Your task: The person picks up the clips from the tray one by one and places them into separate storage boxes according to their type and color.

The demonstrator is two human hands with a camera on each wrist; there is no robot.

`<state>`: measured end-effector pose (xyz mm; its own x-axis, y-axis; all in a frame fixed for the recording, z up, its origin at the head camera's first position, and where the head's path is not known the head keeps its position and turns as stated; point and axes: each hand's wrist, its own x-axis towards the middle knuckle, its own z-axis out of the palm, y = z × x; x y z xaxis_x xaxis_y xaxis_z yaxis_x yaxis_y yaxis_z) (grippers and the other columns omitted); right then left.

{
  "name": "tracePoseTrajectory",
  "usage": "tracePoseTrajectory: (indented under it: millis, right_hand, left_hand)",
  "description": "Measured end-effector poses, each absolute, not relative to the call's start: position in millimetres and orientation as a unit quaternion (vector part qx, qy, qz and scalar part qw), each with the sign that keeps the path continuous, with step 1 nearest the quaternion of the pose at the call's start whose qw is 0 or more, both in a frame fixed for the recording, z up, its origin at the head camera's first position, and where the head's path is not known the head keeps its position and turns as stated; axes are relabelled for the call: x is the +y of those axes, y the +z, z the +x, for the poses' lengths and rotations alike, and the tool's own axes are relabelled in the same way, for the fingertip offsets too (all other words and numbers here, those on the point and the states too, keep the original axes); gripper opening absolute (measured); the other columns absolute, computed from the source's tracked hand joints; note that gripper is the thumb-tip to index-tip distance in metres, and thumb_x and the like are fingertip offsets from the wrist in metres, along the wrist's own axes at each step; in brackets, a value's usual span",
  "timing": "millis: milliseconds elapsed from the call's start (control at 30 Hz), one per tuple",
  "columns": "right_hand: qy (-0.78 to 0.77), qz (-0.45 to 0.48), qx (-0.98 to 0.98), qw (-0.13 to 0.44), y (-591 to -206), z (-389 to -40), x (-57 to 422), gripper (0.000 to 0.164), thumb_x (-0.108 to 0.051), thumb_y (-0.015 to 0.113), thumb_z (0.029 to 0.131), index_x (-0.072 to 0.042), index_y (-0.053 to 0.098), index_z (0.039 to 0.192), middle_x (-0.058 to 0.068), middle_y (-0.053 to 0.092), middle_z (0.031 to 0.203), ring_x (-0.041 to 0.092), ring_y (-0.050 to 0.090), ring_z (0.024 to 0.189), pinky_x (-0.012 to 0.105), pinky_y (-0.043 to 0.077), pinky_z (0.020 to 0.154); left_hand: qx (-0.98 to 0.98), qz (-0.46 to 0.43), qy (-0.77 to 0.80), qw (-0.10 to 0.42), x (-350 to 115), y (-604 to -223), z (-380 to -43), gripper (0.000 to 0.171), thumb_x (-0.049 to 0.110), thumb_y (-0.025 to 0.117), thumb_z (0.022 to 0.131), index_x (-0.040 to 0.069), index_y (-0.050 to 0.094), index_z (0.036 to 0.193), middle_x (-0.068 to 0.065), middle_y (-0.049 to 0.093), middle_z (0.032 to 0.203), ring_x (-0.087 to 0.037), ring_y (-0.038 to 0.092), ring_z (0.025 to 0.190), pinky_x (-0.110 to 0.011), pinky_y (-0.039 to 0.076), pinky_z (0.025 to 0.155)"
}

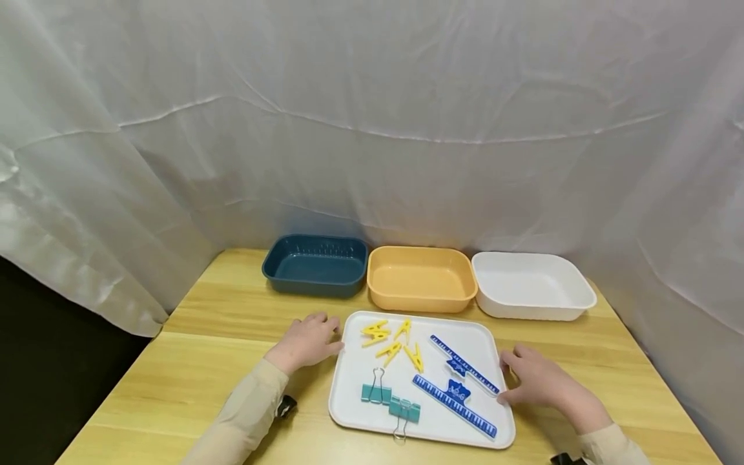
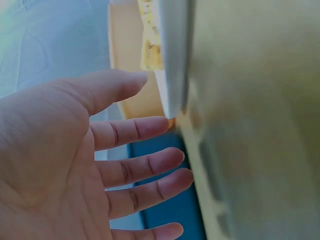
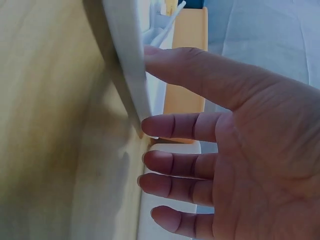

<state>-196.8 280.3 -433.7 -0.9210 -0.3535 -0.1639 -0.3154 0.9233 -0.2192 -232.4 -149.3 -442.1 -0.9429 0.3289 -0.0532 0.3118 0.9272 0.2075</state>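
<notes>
Fingers (image 3: 160, 162) loosely spread on the right hand (image 1: 537, 382), and I see the left hand (image 1: 308, 342) just as relaxed. White tray (image 1: 349, 381) right between them, its long axis seeming to run hand to hand, neither clearly nearer! Right thumb's on the rim; left contact, I can't tell. Aboard: yellow clothespins (image 1: 389, 351), teal binder clips (image 1: 405, 409), blue piano-key clips (image 1: 455, 406). Beyond: navy bin (image 1: 314, 288), orange bin (image 1: 421, 303), white bin (image 1: 531, 312).

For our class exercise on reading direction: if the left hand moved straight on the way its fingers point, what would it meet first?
The left hand would most likely meet the left rim of the white tray, right beside its thumb; whether the thumb touches it is hard to tell.
</notes>
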Motion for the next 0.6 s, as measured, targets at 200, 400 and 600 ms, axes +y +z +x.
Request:
tracePoseTrajectory:
  millis: [200, 400, 600]
  right_hand:
    - [-0.098, -0.185, 0.975, 0.079, -429, -194, 283, 0.045, -0.043, 0.086, 0.064, -0.020, 0.054, 0.085, -0.001, 0.045, 0.083, 0.014, 0.041, 0.075, 0.029, 0.038, 0.063]
    - [-0.102, -0.193, 0.973, 0.079, -425, -194, 284, 0.039, -0.041, 0.083, 0.070, -0.019, 0.056, 0.088, -0.001, 0.048, 0.085, 0.012, 0.043, 0.076, 0.029, 0.041, 0.063]
    - [-0.101, -0.206, 0.971, 0.066, -422, -194, 282, 0.037, -0.037, 0.082, 0.073, -0.016, 0.060, 0.094, 0.000, 0.057, 0.092, 0.014, 0.054, 0.083, 0.037, 0.051, 0.073]
  left_hand:
    - [0.978, 0.174, 0.113, 0.006, -153, -431, -232, 0.026, 0.038, 0.064, 0.092, 0.016, 0.065, 0.107, -0.005, 0.069, 0.105, -0.027, 0.065, 0.096, -0.050, 0.048, 0.082]
    - [0.969, 0.200, 0.129, -0.064, -162, -409, -230, 0.023, 0.033, 0.063, 0.093, 0.014, 0.068, 0.106, -0.005, 0.073, 0.099, -0.024, 0.068, 0.086, -0.045, 0.051, 0.076]
    - [0.958, 0.202, 0.134, -0.153, -182, -388, -236, 0.020, 0.032, 0.065, 0.093, 0.014, 0.068, 0.102, -0.005, 0.072, 0.091, -0.021, 0.067, 0.077, -0.039, 0.054, 0.066]
